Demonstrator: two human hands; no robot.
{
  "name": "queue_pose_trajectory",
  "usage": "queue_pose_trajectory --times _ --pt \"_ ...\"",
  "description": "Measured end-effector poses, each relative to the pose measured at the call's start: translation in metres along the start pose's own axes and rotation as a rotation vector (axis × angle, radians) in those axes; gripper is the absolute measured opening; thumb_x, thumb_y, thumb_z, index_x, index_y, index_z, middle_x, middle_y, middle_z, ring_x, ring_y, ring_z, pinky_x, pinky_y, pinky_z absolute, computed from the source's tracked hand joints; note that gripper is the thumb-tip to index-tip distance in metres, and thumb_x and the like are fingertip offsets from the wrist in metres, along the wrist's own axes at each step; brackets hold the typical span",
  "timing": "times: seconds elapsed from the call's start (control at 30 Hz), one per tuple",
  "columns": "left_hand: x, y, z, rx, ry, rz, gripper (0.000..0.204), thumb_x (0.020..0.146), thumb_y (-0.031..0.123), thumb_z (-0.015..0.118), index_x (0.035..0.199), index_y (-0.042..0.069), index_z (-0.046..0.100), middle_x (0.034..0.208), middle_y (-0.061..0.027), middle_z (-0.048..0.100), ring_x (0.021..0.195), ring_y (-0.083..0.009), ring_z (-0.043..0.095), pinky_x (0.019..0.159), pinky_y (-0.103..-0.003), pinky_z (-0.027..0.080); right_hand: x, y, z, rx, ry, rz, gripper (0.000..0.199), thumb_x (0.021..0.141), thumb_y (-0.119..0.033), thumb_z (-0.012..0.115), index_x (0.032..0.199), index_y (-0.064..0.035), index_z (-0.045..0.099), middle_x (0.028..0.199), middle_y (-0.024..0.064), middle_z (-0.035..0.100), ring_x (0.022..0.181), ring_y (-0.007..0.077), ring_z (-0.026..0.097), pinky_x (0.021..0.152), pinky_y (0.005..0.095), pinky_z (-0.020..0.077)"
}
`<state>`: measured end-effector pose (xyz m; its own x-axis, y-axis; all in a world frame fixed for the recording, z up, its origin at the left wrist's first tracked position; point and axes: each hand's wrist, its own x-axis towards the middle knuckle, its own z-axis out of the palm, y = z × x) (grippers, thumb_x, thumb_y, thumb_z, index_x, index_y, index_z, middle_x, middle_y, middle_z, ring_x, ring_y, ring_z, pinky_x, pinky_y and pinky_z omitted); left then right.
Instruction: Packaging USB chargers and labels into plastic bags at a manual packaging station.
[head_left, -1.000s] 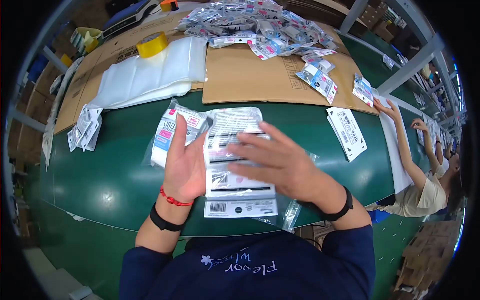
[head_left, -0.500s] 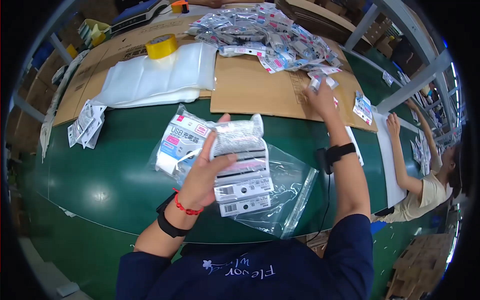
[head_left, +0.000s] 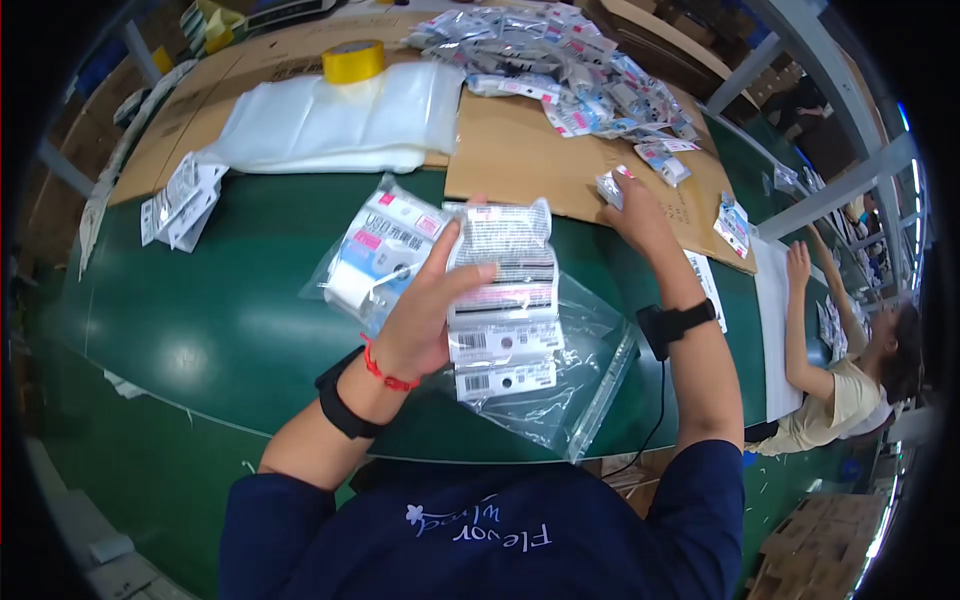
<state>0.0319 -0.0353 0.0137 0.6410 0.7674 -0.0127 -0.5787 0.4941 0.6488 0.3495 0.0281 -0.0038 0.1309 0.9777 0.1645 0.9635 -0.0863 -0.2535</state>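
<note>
My left hand (head_left: pixel 425 305) is closed round a small stack of charger packets (head_left: pixel 505 255), printed backs up, with hang-hole tabs toward me. Beneath them lies a clear plastic bag (head_left: pixel 590 350), its edge strip at the right. Another charger packet (head_left: pixel 385 240), front up with a white block showing, sits left of my hand, against the clear plastic. My right hand (head_left: pixel 640 215) pinches one charger packet (head_left: pixel 612 187) over the cardboard's near edge. Just beyond it, a single charger packet (head_left: pixel 662 163) rests on the cardboard.
A heap of charger packets (head_left: pixel 560 70) covers the far cardboard (head_left: pixel 540 165). Yellow tape (head_left: pixel 353 62) stands on a stack of clear bags (head_left: pixel 330 120). Loose packets (head_left: pixel 185 205) lie at the left, another (head_left: pixel 733 222) at the right. A co-worker (head_left: pixel 850 390) reaches in beyond a metal frame.
My right hand has drawn a charger packet away from the heap, toward me and left. My left hand keeps its stack. The whole view has shifted slightly.
</note>
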Motion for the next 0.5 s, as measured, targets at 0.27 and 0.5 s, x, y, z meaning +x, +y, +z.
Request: queue_pose_trajectory --times 0.27,0.5 --pt "0.004 0.011 -0.009 -0.226 -0.05 0.091 0.057 0.096 0.023 0.05 0.146 0.01 0.026 0.131 -0.0103 0.05 0.118 -0.0215 0.053 0.098 -0.036 0.044 -0.116 -0.122 -0.061 0.297 0.303 -0.647 0.058 0.07 0.001 0.06 0.127 -0.0062 0.056 0.121 0.0133 0.057 0.118 0.0333 0.053 0.099 0.0421 0.0416" --pt "0.001 -0.001 0.003 0.195 0.045 0.209 0.065 0.092 0.014 0.059 0.147 0.01 0.024 0.133 -0.0099 0.049 0.12 -0.0188 0.051 0.1 -0.034 0.043 -0.152 -0.145 -0.032 -0.04 0.14 -0.918 0.051 0.075 -0.008 0.065 0.125 -0.011 0.058 0.122 0.0116 0.055 0.123 0.033 0.048 0.102 0.0579 0.0333"
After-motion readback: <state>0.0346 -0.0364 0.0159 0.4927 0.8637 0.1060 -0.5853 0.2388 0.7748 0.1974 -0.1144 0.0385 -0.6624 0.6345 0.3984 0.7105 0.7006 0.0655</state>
